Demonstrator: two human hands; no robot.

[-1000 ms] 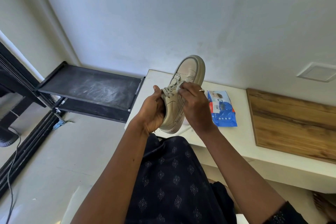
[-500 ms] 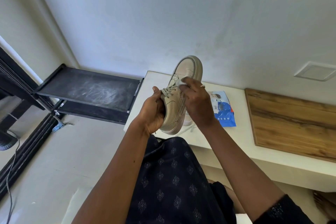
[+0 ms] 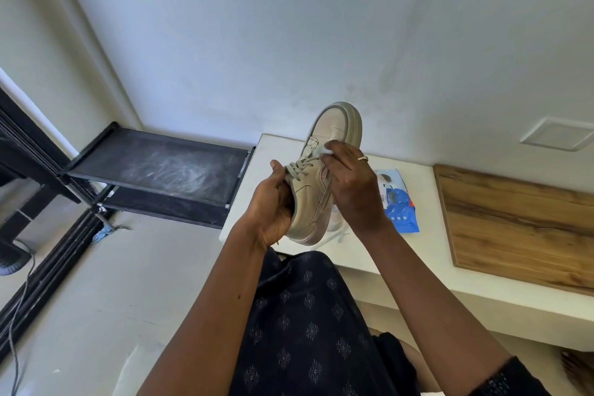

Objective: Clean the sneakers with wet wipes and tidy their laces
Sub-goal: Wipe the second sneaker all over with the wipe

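The beige sneaker (image 3: 313,199) is held in the air above the near edge of the white tabletop (image 3: 427,186), toe tilted up and away. The left hand (image 3: 273,202) grips its heel end, fingers curled round it. The right hand (image 3: 353,190) pinches a white wipe (image 3: 324,148) against the upper, just above the laces (image 3: 300,167). A blue pack of wipes (image 3: 398,202) lies on the tabletop beside a wooden board (image 3: 514,222). A black shelf (image 3: 167,167) stands to the left.
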